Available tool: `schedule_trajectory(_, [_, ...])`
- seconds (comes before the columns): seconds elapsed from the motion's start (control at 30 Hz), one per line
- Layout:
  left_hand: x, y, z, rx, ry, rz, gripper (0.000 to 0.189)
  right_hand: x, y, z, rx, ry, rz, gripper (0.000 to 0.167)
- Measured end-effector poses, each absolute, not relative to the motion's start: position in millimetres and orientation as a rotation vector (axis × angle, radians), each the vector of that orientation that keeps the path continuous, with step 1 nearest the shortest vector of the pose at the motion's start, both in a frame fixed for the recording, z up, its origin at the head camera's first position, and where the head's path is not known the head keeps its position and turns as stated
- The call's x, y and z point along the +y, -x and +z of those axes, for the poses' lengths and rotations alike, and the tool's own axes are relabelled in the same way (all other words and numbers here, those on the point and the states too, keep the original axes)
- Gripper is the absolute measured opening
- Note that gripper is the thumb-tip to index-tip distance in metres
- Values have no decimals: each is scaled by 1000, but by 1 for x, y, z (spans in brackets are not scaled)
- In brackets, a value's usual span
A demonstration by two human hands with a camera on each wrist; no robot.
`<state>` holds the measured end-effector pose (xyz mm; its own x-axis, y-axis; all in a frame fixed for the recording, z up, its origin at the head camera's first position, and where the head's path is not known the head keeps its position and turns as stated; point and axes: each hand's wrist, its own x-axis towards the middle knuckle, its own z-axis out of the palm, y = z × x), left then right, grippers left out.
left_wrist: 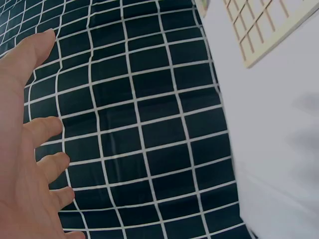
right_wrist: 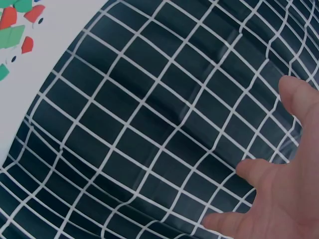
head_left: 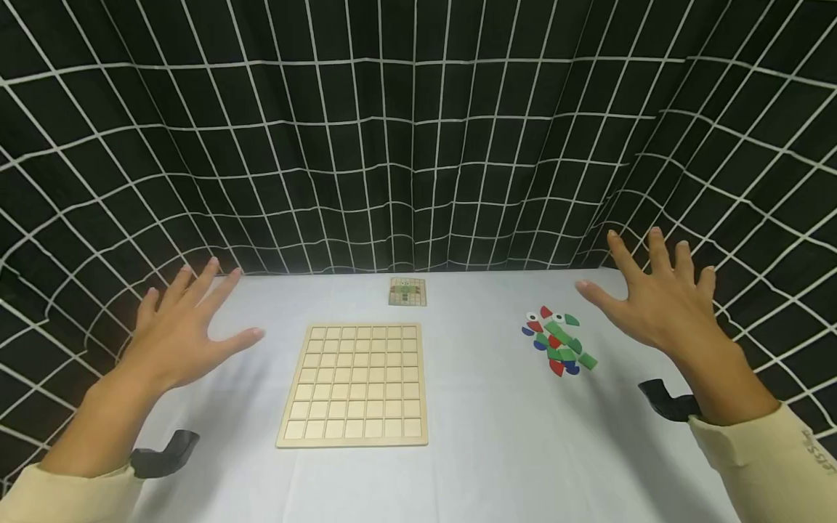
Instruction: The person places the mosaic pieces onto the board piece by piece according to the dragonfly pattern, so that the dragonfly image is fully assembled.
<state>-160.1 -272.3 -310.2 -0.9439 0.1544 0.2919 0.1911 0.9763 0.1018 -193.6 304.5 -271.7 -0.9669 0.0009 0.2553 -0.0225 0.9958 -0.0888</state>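
In the head view my left hand hovers over the left side of the table, fingers spread, holding nothing. To its right lies a square wooden grid board with bare cells. My right hand is raised at the right with its fingers apart and nothing in them. Left of that hand is a loose pile of flat pieces in green, red and blue, with two white eye pieces among them. Some pieces overlap. A small pattern card showing a figure on a grid lies behind the board.
A white cloth covers the table. Black curtain with a white grid stands behind it and along both sides. Each wrist bears a black curved mount, one at the left and one at the right.
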Motion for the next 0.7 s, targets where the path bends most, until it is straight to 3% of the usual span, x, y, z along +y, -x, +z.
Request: schedule_trajectory(0.7, [-251, 140, -377, -2726, 411, -445, 80, 304, 186, -291, -2842, -42, 169, 89])
